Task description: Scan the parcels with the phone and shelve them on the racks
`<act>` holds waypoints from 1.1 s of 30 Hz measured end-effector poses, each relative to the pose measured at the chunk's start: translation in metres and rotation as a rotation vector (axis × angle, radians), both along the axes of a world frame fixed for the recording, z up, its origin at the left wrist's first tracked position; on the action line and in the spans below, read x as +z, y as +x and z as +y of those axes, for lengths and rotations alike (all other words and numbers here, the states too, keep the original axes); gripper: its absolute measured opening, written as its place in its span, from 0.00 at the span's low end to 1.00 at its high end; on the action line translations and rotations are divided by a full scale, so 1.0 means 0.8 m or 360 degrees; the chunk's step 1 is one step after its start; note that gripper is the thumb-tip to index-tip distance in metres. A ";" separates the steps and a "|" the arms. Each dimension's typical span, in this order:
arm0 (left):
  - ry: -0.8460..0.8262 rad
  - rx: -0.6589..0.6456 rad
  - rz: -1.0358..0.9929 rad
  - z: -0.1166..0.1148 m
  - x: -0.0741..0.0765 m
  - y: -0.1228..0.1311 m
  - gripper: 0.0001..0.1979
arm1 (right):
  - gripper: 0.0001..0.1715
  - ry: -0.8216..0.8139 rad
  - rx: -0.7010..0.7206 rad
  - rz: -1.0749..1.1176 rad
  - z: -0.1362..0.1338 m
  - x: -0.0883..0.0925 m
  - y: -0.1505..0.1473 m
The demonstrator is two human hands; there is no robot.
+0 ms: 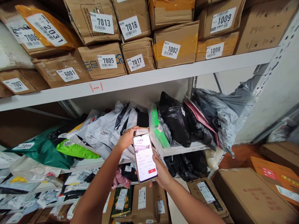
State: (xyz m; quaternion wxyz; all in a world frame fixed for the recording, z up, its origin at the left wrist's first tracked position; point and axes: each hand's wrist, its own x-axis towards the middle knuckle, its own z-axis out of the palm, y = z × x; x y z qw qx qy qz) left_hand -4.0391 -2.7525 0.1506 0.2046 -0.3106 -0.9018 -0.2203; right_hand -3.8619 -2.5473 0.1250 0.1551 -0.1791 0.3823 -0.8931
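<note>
Phone (145,158) is gripped in the right hand (163,172), in front of the shelf (181,150); a labelled packet (142,131), partly hidden, is pinched by the left hand (127,137) just behind the phone's top. Phone best held steady, packet's printed face flat and uncovered.

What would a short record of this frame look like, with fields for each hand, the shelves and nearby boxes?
Right hand: holds a phone, screen lit
Left hand: at a labelled item by the phone's top edge; grip partly hidden
Upper shelf: numbered cardboard boxes, including 7005, 1002, 1008
Middle shelf: bagged parcels, including a black bag
Lower right: large cardboard box
</note>
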 end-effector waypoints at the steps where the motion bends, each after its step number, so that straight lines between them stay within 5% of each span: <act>1: 0.0001 0.0000 0.0003 0.000 0.000 0.001 0.20 | 0.41 0.0000 0.0001 0.0002 0.000 0.000 0.000; 10: -0.0019 -0.0007 0.0030 0.001 0.000 0.000 0.21 | 0.59 0.0195 -0.0014 0.0170 0.011 0.010 0.008; 33: -0.0041 -0.0032 0.0065 0.001 0.000 -0.001 0.23 | 0.56 0.0213 -0.0020 0.0201 0.014 0.015 0.011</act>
